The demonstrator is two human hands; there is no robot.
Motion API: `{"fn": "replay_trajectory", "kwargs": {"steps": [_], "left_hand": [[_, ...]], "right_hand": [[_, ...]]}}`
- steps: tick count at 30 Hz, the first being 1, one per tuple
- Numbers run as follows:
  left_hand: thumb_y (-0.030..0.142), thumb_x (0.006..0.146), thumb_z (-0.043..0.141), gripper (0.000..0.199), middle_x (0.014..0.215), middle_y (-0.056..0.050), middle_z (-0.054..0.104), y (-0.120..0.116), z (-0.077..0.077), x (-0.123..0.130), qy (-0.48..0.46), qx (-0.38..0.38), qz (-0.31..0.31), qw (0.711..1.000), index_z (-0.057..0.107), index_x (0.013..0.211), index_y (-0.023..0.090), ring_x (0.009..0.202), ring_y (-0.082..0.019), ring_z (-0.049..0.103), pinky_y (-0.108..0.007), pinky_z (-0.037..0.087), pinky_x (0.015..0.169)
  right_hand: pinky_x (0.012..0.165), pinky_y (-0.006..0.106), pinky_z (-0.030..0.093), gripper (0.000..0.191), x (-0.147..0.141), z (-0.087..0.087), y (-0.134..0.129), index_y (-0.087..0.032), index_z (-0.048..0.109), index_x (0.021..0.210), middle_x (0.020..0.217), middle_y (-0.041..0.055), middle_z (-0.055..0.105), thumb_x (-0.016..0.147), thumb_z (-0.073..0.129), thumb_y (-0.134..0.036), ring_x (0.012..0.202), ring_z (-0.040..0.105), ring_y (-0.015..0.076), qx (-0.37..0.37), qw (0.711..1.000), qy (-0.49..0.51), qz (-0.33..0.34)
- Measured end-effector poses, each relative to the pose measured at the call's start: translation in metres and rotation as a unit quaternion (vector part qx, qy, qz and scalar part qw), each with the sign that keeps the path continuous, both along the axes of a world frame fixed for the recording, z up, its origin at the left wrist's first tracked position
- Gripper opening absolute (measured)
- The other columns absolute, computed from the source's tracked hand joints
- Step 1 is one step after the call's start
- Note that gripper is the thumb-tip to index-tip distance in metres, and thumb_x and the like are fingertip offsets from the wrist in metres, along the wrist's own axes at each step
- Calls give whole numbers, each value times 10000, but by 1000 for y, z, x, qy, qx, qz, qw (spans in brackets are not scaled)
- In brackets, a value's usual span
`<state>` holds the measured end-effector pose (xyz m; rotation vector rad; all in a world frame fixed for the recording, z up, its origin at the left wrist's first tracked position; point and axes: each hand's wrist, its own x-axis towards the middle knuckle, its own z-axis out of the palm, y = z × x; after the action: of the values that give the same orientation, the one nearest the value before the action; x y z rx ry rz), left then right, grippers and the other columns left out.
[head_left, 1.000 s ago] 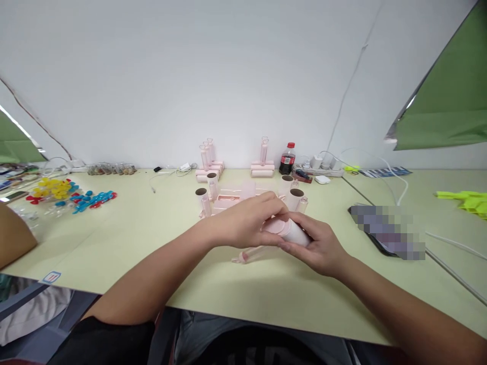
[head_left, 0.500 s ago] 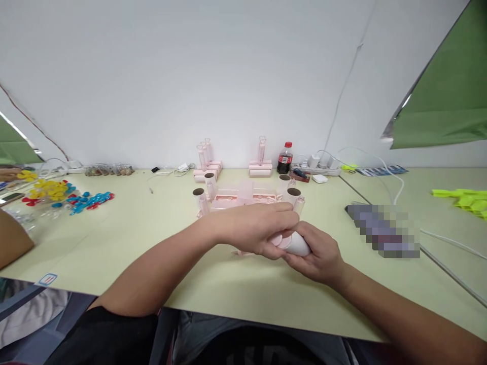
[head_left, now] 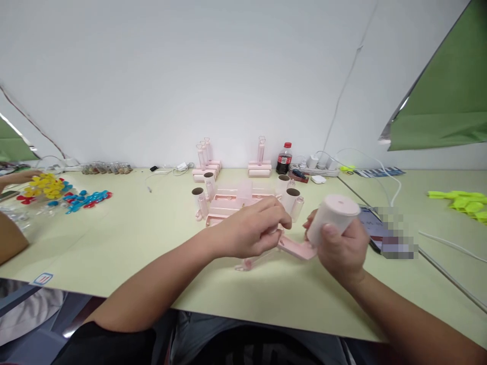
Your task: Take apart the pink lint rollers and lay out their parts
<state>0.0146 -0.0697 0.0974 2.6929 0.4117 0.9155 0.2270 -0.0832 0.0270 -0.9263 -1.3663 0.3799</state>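
Note:
My right hand (head_left: 344, 251) is closed around a white sticky roll (head_left: 330, 223) with a pale pink end cap facing up, tilted above the table. My left hand (head_left: 258, 225) is to its left, fingers curled downward; a small pale bit shows at its fingertips, too hidden to name. Between the hands is a long pink shell piece (head_left: 299, 247), one end by the roll; I cannot tell whether it is held. A clear pink handle part (head_left: 247, 263) lies under my left hand. Behind are open pink cases (head_left: 216, 219), partly covered by my left hand.
White rolls with brown cores (head_left: 292, 195) stand beside the cases. Assembled pink lint rollers (head_left: 259, 170) and a cola bottle (head_left: 284, 158) are by the wall. A phone (head_left: 375, 228) lies right. At left, another person's arm (head_left: 19, 177) reaches toward yellow plastic pieces (head_left: 47, 186).
My hands have moved apart. My right hand has lifted the roll and turned its capped end upward to the right; the pink shell piece now shows between the hands.

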Motion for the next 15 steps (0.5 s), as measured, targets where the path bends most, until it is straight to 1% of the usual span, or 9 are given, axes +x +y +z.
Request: {"fn": "replay_trajectory", "kwargs": {"steps": [1, 3, 5, 7, 11, 13, 15], "left_hand": [[95, 847, 496, 151, 919, -75, 568, 0, -1, -3, -7, 7, 2, 1000, 512, 953, 200, 864, -171, 541, -281, 476, 718], [106, 860, 496, 139, 920, -83, 600, 1, -5, -8, -5, 16, 2, 1000, 529, 965, 191, 873, -176, 563, -290, 486, 741], [117, 892, 473, 141, 951, -94, 635, 1, -9, -11, 18, 26, 2, 1000, 553, 987, 184, 900, -177, 586, -293, 493, 781], [119, 918, 449, 172, 988, -100, 666, 1, -14, -13, 47, 48, 4, 998, 575, 1021, 173, 933, -177, 601, -294, 491, 820], [130, 941, 442, 195, 1038, -84, 691, 2, -29, -11, 101, 109, 8, 989, 597, 1055, 164, 971, -179, 599, -294, 481, 848], [165, 954, 442, 185, 1048, -85, 685, 2, -37, -10, 108, 130, 22, 985, 603, 1045, 167, 965, -180, 593, -295, 481, 836], [203, 956, 443, 187, 1029, -94, 673, 0, -46, -10, 99, 136, 42, 985, 600, 1052, 165, 936, -178, 592, -296, 485, 809]], "right_hand": [[513, 365, 489, 349, 2, 1, 3, -247, 563, 870, 715, 47, 615, 809, 586, -590, 588, 594, 225, -13, 999, 39, 5], [522, 364, 477, 349, 10, 0, 11, -253, 569, 863, 731, 51, 623, 771, 638, -582, 618, 589, 232, -44, 997, 55, 12], [510, 348, 455, 345, 18, -2, 20, -245, 575, 846, 715, 47, 619, 761, 657, -569, 611, 571, 224, -81, 996, 29, 19], [507, 331, 435, 349, 25, -6, 27, -230, 578, 832, 699, 40, 612, 762, 660, -563, 600, 552, 210, -100, 995, -2, 25], [542, 315, 430, 393, 29, -14, 33, -206, 591, 864, 718, 36, 613, 754, 658, -577, 622, 544, 199, -68, 996, -51, 33], [565, 312, 437, 385, 27, -16, 32, -198, 598, 884, 738, 36, 620, 761, 658, -558, 639, 549, 196, -50, 994, -82, 49], [586, 308, 447, 355, 23, -17, 29, -194, 604, 905, 762, 39, 632, 774, 658, -519, 655, 561, 195, -39, 989, -117, 78]]}}
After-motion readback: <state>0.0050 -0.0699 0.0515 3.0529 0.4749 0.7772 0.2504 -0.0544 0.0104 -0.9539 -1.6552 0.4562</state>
